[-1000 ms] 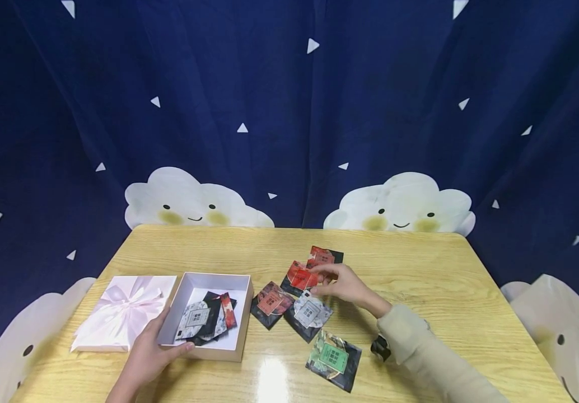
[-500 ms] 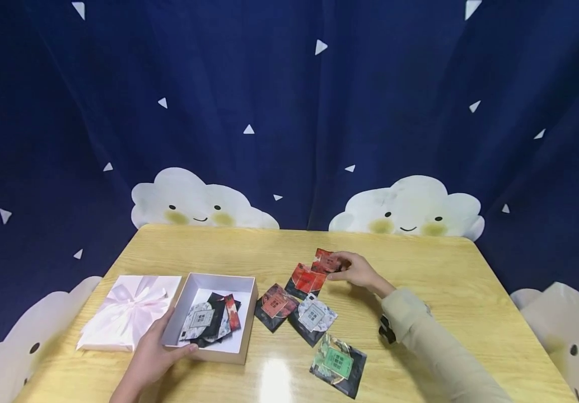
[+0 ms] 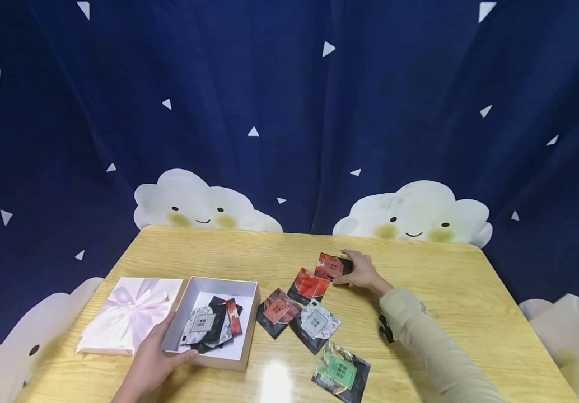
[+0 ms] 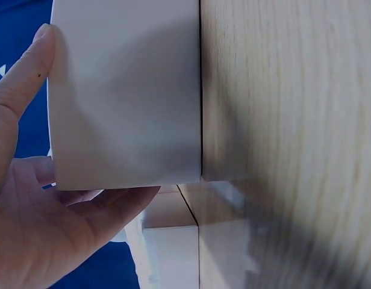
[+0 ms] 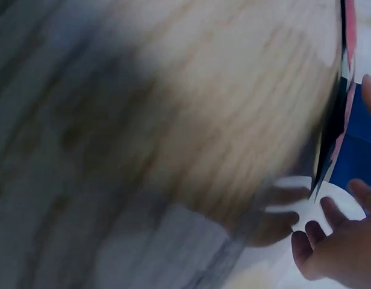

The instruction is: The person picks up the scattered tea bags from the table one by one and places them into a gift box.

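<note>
My left hand [image 3: 152,358] grips the near left corner of an open white box [image 3: 250,336]. Its thumb lies on the front rim, and the fingers go round the left side [image 4: 125,102]. Several flat packets [image 3: 202,323] lie inside, overlapping. My right hand [image 3: 362,272] is at the farthest red-and-black packet [image 3: 327,265], fingers spread around its right end. In the right wrist view that packet [image 5: 337,129] shows edge-on, with the thumb and fingers apart at either side of it.
A second red packet [image 3: 309,284], a dull red one [image 3: 276,310], a white floral one [image 3: 317,322] and a green one [image 3: 342,370] lie right of the box. A white lid with a ribbon bow [image 3: 135,305] lies on the left. A dark object [image 3: 385,329] is by the right sleeve.
My right hand has moved from the second red packet back and right to the farthest one. The left hand stays on the box. The head view has shifted slightly.
</note>
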The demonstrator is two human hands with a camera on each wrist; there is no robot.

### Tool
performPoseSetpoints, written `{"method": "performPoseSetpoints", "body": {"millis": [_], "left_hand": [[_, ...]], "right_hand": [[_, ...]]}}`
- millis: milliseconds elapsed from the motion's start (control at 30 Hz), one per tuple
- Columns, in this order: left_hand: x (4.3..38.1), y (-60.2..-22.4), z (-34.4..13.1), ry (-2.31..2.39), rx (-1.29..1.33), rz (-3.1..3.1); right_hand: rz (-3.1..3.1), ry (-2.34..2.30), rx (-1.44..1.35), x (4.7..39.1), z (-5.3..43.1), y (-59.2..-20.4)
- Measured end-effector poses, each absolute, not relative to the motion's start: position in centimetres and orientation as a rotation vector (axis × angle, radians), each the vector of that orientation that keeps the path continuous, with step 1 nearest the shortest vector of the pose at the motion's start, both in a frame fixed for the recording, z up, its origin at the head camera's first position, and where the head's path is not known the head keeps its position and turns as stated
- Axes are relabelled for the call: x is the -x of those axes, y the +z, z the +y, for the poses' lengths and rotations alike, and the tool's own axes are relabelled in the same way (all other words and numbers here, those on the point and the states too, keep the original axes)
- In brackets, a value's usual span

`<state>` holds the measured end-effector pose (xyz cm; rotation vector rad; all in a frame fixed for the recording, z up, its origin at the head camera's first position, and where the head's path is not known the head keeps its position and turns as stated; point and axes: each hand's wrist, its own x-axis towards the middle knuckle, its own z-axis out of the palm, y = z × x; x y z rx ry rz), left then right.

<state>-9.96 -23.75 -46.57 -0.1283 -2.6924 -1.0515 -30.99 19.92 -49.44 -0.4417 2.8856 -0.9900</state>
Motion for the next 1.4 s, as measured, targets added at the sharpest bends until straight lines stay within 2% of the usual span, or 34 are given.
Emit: {"method": "performPoseSetpoints", "body": {"millis": [167, 433, 600, 833, 1400], "left_hand": [[9.8, -46.6, -23.7, -1.053, 0.135, -2.689], [9.7, -46.7, -23.8, -1.045, 0.133, -2.690], [9.8, -46.7, -23.7, -1.052, 0.134, -2.695], [9.8, -46.5, -23.7, -1.066, 0.125, -2.701], [10.0, -46.6, -23.9, -1.074, 0.117, -2.709]], "right_hand": [[2.911, -0.852, 0.306, 30.4, 20.0, -49.4], [2.912, -0.859, 0.280, 30.0, 19.8, -49.3], [2.915, -0.957, 0.223, 29.8, 19.7, -49.1], [2.981, -1.152, 0.319, 29.8, 20.0, -48.4], [2.654, -1.655, 0.138, 29.1, 21.0, -47.1]]}}
